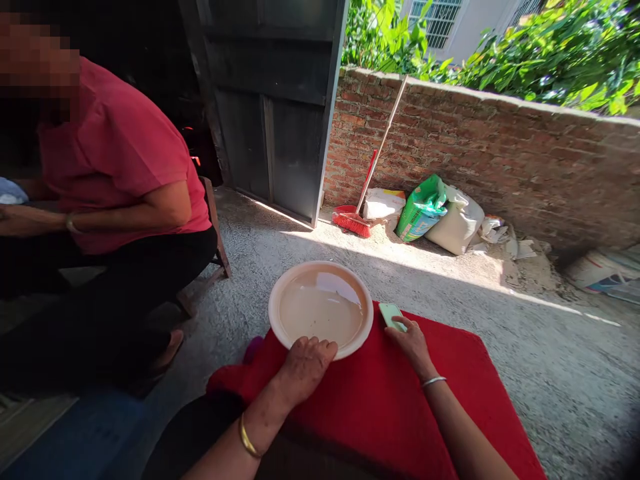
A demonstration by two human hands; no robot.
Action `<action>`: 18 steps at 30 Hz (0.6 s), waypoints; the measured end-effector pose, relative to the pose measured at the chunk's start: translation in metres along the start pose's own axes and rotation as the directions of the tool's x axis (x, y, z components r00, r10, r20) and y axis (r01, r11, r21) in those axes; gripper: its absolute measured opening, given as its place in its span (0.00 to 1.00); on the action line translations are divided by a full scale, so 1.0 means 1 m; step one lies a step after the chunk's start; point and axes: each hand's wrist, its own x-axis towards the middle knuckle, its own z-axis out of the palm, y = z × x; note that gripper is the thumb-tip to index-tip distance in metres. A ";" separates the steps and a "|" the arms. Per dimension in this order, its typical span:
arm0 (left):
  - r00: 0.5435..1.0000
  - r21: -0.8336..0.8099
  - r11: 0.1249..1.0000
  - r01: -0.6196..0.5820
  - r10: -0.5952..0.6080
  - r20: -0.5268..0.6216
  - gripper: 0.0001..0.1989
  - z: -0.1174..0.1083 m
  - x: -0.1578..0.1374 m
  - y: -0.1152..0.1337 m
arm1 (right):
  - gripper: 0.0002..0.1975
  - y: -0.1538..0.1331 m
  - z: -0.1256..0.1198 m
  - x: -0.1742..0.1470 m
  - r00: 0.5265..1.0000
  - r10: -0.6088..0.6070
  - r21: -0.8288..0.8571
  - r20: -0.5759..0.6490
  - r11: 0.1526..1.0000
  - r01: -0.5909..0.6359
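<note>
Mint green marks the flat piece (389, 312) at the right grip (413, 343), with a silvery bangle (433, 381) behind that grip. Behind the left grip (309, 365) gleams a gold bangle (245, 437); just ahead sits a creamy peach basin (273, 310). Plain deep red covers the tabletop (360, 407) beneath both. Far beyond the right grip, the wall (450, 140) shows reddish-brown brick coursing.

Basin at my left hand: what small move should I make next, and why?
Perhaps ease the basin toward you: your left hand is on its near rim, and the basin's far side appears to reach past the red cloth.
</note>
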 end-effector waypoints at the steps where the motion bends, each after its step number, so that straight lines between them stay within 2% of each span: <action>1: 1.000 0.002 1.000 -0.007 0.007 -0.003 0.15 0.001 -0.002 -0.003 | 0.25 -0.002 0.003 0.001 1.000 0.013 -0.014 -0.018 1.000 -0.013; 5: 1.000 0.019 0.999 -0.030 0.030 0.002 0.14 0.000 -0.005 -0.009 | 0.26 -0.018 0.023 -0.009 0.998 0.032 -0.055 -0.050 0.998 -0.034; 8: 1.000 0.023 1.000 -0.021 0.021 0.005 0.15 -0.002 -0.005 -0.007 | 0.24 -0.025 0.039 -0.035 0.999 -0.048 -0.044 0.009 0.998 0.048; 12: 1.000 0.007 1.000 -0.006 0.006 -0.006 0.14 -0.002 -0.006 -0.004 | 0.19 -0.006 0.034 -0.059 0.980 -0.173 0.089 0.102 0.982 0.164; 13: 1.000 0.002 1.000 -0.010 0.010 -0.016 0.14 -0.001 -0.006 -0.004 | 0.20 0.003 0.027 -0.058 0.984 -0.158 0.128 0.078 0.981 0.147; 15: 0.999 -0.005 1.000 -0.018 0.018 -0.040 0.14 0.001 -0.006 -0.004 | 0.23 0.017 0.014 -0.051 0.999 -0.044 0.144 -0.029 0.988 0.048; 17: 0.998 -0.008 1.000 -0.018 0.018 -0.058 0.13 0.003 -0.006 -0.005 | 0.26 0.022 0.006 -0.046 0.986 0.103 0.075 -0.133 0.993 -0.093; 18: 0.998 -0.012 1.000 -0.016 0.015 -0.065 0.12 0.003 -0.006 -0.005 | 0.26 0.020 0.007 -0.047 0.979 0.139 0.030 -0.150 0.990 -0.136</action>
